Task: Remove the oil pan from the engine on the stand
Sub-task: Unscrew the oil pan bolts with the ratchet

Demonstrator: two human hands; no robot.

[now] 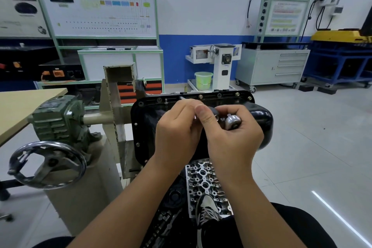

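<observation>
At the far left a wooden bench (30, 102) edged into view, and near it the stand's steel handwheel (47, 164) hung below a green gearbox (58, 119). A beige upright post (112, 110) of the stand (90, 177) rose just right of the gearbox. Bolted on beyond it, the black oil pan (145, 123) sat on the upturned engine, its flange facing up, with bolts (237, 94) visible along the far edge.

The left hand (177, 133) reached forward over the middle of the pan, wrist raised, fingers curled; its grip pinched a slim metal tool shaft (182, 98) whose tip pointed toward the far flange. The right hand (235, 137) lay just beside it, touching it, thumb pressed across the top, fingers wrapped round a chrome ratchet head (232, 122) and some small bolts. Both hands hid much of the pan's centre.

Below the hands a bare aluminium cylinder head (203, 179) faced the camera, and a sneaker (207, 209) overlapped its lower edge. Farther right, against the blue and white wall, stood a green bucket (203, 80), a white machine (221, 62) and a grey drawer cabinet (281, 66).
</observation>
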